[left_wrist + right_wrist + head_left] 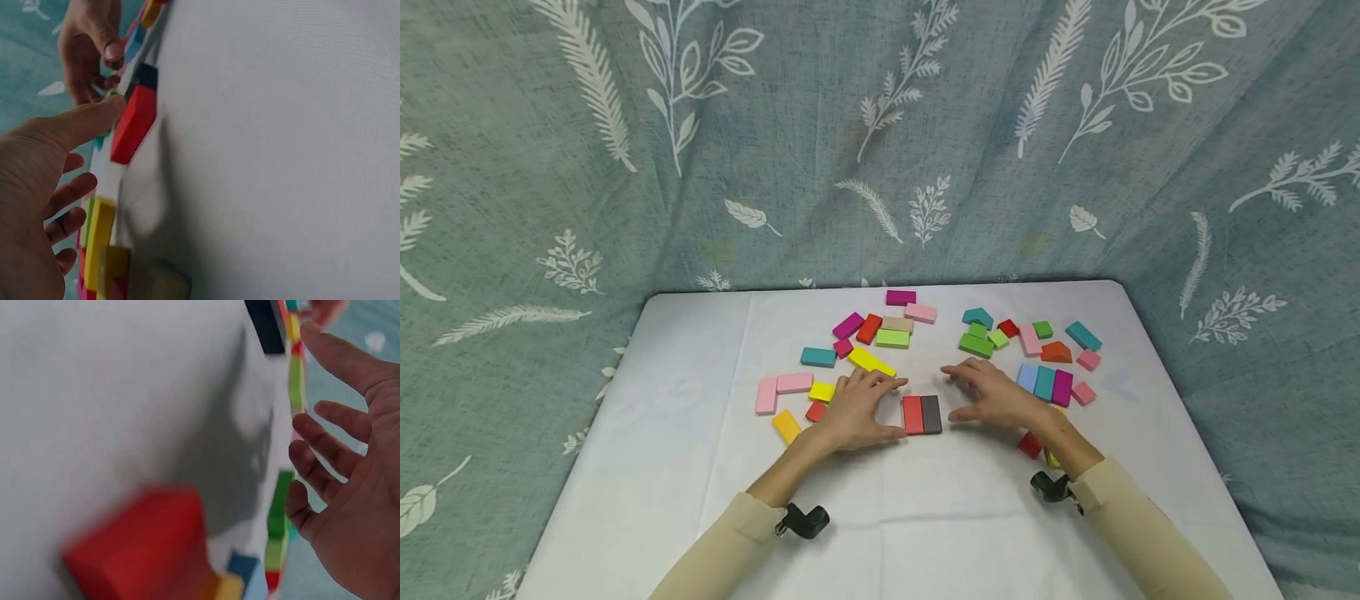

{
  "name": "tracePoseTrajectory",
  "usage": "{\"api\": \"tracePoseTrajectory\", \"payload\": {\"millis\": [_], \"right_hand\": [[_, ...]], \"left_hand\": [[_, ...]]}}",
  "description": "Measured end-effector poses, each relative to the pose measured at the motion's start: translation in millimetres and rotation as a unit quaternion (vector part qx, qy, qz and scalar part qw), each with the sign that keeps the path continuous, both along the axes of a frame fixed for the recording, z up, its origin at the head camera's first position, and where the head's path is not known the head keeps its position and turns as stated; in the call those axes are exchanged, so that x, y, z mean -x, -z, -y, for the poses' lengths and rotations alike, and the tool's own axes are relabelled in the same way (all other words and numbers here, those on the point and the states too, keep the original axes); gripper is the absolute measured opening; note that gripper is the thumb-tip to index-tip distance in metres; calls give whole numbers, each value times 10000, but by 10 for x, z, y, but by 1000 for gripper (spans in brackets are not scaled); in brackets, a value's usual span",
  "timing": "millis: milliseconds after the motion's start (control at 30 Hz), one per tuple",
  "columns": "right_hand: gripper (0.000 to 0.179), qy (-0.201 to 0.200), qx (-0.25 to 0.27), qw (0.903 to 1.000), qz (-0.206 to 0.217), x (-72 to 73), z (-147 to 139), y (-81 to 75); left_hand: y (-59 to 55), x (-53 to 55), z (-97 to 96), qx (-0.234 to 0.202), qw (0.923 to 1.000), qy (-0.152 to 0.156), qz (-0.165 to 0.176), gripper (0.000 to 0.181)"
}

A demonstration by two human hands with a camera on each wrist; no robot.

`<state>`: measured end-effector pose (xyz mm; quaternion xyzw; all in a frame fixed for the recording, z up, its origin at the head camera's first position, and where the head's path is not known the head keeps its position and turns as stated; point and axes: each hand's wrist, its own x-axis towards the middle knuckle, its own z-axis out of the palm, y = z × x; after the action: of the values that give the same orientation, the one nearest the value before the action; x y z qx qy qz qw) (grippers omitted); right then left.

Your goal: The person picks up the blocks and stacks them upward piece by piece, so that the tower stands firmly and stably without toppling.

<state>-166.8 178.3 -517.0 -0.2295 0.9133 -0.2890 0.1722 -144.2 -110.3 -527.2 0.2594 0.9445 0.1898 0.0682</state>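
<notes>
A red block (912, 415) and a dark grey block (931, 414) lie side by side on the white cloth, long sides together. On their left is my left hand (859, 410), thumb and fingers spread toward the red block and holding nothing. In the left wrist view the thumb overlaps the top of the red block (135, 124). My right hand (992, 395) hovers to the right of the dark grey block, fingers apart and relaxed, nothing in its grasp. The right wrist view shows its thumb near the dark block (266, 325), with a gap below the palm.
Loose coloured blocks surround the pair: a yellow block (871, 361) and pink block (794, 382) on the left, a green block (976, 345) behind, a purple block (1062, 388) and red block (1030, 444) on the right. A patterned curtain (820, 150) hangs behind the table.
</notes>
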Motion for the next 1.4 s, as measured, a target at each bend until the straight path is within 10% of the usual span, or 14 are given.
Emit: {"api": "tracePoseTrajectory", "payload": {"millis": [267, 600, 867, 1400], "right_hand": [[74, 691, -111, 9973, -232, 353, -349, -40], [65, 871, -550, 9923, -691, 566, -491, 8], [64, 788, -1013, 9871, -962, 591, -440, 22], [78, 177, -1511, 9883, -49, 684, -390, -39]], "left_hand": [[-50, -68, 359, -116, 9952, -974, -31, 79], [122, -317, 686, -134, 9697, -2414, -344, 87], [168, -373, 722, 81, 9623, -2688, -402, 94], [167, -367, 711, -48, 9600, -2777, -341, 84]]}}
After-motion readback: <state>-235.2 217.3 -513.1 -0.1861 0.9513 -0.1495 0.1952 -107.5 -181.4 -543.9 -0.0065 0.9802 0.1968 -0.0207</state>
